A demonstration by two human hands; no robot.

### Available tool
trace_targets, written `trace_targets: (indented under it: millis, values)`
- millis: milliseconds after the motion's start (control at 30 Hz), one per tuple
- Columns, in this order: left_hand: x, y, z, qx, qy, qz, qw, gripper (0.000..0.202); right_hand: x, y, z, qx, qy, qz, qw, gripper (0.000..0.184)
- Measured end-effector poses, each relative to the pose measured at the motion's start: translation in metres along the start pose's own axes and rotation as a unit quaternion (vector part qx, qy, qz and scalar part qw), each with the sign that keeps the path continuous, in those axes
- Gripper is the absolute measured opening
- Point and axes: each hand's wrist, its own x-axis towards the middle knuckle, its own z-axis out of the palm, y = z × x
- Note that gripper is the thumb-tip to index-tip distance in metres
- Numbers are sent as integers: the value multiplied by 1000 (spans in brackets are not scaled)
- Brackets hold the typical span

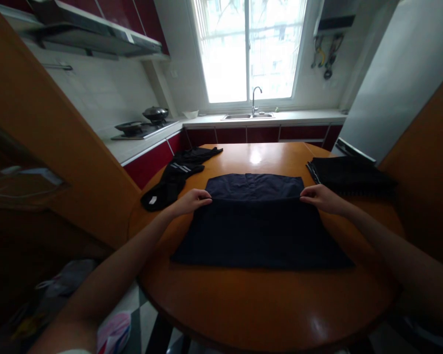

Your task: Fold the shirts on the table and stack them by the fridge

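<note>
A dark navy piece of clothing (258, 233) lies spread on the table, wider at its near edge. A flap is turned across it, and behind the fold line shows a strip with a seam down its middle. My left hand (192, 201) pinches the left end of that fold between thumb and fingers. At the right end, my right hand (321, 197) grips the fold the same way. Whether the garment is a skirt or something else I cannot tell.
On the round wooden table (258, 305), a crumpled black garment (173, 177) with pale stripes lies left. A folded black cloth stack (349, 173) sits right. Beyond are a sink (248, 116), a stove with pans (144, 129) and a tall pale fridge (395, 78).
</note>
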Motion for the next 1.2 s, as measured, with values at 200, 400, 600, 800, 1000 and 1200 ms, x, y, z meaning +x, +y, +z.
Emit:
trace_targets:
  millis: [200,400,600,800,1000,1200]
  values:
    - [17,-9,15,3,7,-14,1000,40,17,15,7,-28,1,29,999,28]
    - [20,-19,29,62,33,4,998,33,23,31,20,-61,-14,34,997,22]
    - [15,-19,32,62,65,16,996,32,21,30,22,-109,52,2,993,19]
    - [17,-21,39,101,93,17,990,30,24,34,28,-143,48,14,989,18]
    - [6,19,21,229,74,24,970,39,4,-13,28,-261,122,33,957,30]
    - [-26,127,94,242,-4,158,957,51,-53,-113,112,-260,58,-174,948,51]
